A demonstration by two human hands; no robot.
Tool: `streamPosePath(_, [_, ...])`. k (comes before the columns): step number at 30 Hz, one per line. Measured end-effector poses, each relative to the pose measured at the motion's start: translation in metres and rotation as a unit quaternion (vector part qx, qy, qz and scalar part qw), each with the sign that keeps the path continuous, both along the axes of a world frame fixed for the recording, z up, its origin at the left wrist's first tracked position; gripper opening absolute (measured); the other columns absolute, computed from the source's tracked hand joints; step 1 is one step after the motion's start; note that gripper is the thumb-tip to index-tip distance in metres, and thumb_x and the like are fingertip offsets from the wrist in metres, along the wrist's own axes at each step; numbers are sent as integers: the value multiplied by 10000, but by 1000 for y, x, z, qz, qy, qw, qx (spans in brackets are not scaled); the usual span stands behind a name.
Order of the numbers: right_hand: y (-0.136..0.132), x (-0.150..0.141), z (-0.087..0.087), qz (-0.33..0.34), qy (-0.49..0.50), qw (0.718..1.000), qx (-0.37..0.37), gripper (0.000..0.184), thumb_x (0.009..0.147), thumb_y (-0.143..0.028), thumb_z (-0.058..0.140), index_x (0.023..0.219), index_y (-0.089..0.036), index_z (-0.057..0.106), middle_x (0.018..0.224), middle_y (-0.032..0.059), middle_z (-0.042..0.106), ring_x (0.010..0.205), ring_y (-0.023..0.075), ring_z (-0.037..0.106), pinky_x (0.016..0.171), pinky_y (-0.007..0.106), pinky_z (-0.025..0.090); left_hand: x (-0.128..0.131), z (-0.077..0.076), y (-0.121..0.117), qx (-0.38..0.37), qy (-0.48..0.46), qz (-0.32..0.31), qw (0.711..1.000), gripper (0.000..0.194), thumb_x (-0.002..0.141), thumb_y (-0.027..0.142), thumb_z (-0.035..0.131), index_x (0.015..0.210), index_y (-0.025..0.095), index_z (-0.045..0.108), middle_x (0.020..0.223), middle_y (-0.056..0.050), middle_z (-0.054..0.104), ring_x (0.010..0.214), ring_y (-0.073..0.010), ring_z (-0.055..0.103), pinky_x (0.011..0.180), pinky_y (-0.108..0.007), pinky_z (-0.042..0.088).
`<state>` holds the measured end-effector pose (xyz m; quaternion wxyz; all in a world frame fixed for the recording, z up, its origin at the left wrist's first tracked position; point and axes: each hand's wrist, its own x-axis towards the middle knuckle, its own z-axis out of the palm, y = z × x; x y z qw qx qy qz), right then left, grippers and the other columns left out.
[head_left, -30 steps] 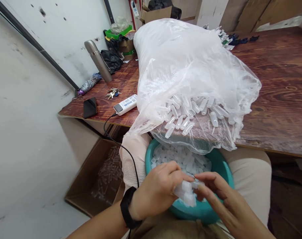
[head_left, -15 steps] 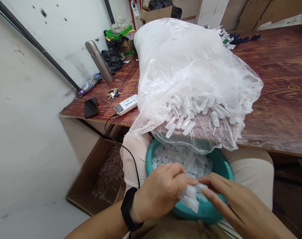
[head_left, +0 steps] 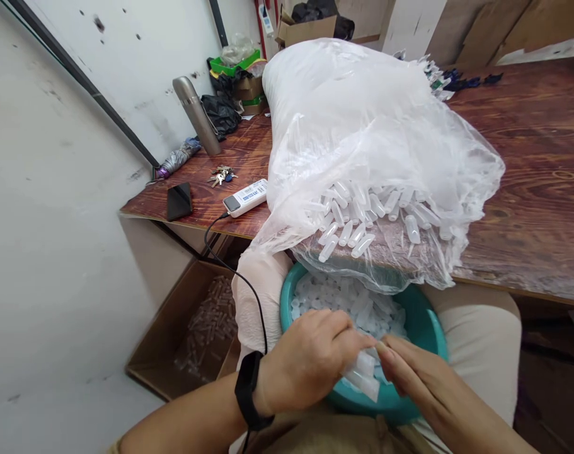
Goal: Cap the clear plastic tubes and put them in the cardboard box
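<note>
My left hand (head_left: 310, 353), with a black band on its wrist, is closed around a few translucent plastic tubes (head_left: 365, 383) with slanted ends. They stick out below its fingers. My right hand (head_left: 416, 375) meets the left thumb and fingertip, its own fingers pressed together; what they pinch, if anything, is hidden. Both hands are over a teal basin (head_left: 431, 328) between my knees. Inside it lie many similar loose tubes (head_left: 348, 302), partly covered by my hands.
A large clear plastic bag (head_left: 353, 107) lies on the wooden table (head_left: 542, 157), spilling tubes (head_left: 357, 233) at its mouth. To the left are a phone (head_left: 179, 200), keys (head_left: 222, 175), a corded white device (head_left: 246, 197) and a flask (head_left: 196, 116). A cardboard box (head_left: 159, 347) with tubes stands below.
The right hand's fingers have closed and come against the left fingertips; the tube end seen between the hands before is now hidden. The view has shifted slightly.
</note>
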<state>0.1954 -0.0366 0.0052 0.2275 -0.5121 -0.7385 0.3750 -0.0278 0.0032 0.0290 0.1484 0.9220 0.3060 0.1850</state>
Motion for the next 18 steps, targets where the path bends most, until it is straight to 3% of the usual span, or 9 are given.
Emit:
streamPosePath(1, [3,1,2,5,4,1000,-17,488,1066,-485,301,795,-266,643,724,6,688,657,181,684,643,259,582,0,0,0,-2,19,5,1000,278,1030,191,385,1175,200,622,918,-47,623,820,-201,601,716,-313,516])
streamPosePath(3, [9,2,7,-9,-14,1000,19,404,1054,-485,344,1045,-272,687,958,34,753,855,208,739,753,287,606,0,2,2,-14,75,6,997,238,1013,176,424,1134,192,629,917,-50,628,811,-201,612,719,-316,525])
streamPosePath(5, [14,-3,13,-24,-59,990,124,436,1039,-490,380,1382,-283,551,1293,83,690,1148,262,686,914,372,586,1,4,3,-19,129,-12,991,196,985,145,461,1049,166,645,903,-63,645,795,-209,626,726,-330,538])
streamPosePath(7, [14,-18,20,22,-102,968,227,537,1029,-486,414,1521,-273,406,1476,102,571,1320,290,573,1025,438,533,0,2,1,-19,127,-49,991,181,970,159,489,1030,146,660,951,-95,687,887,-236,655,806,-364,555])
streamPosePath(9, [11,-40,25,110,-127,942,291,598,1003,-479,491,1531,-211,403,1523,115,522,1372,291,521,1082,441,499,-3,-4,-5,-20,67,-64,995,241,974,250,513,1109,137,676,1079,-125,714,1054,-259,648,933,-392,540])
streamPosePath(10, [9,-52,27,122,-137,933,310,617,990,-470,525,1512,-156,433,1521,138,518,1374,296,518,1093,440,493,-6,-9,-10,-21,35,-58,997,294,976,301,511,1146,136,684,1129,-126,712,1107,-254,634,971,-379,529])
streamPosePath(14, [7,-88,36,174,-162,912,334,632,946,-435,602,1432,-36,532,1492,205,510,1355,361,525,1063,505,514,-16,-27,-25,-27,-12,3,1000,297,978,261,485,1129,171,724,1070,-107,737,1129,-255,638,919,-382,566])
streamPosePath(16, [9,-95,46,221,-125,913,320,612,961,-458,588,1424,-59,552,1497,189,497,1365,335,516,1094,464,488,-14,-28,-23,-36,10,16,999,277,963,170,488,1119,202,714,1022,-107,746,1106,-271,655,885,-433,577])
streamPosePath(18, [9,-94,58,291,-58,915,275,527,998,-422,563,1462,-175,529,1510,98,501,1370,244,519,1131,360,445,-12,-20,-15,-46,48,21,998,269,944,109,494,1047,225,714,941,-92,740,968,-261,695,800,-420,590])
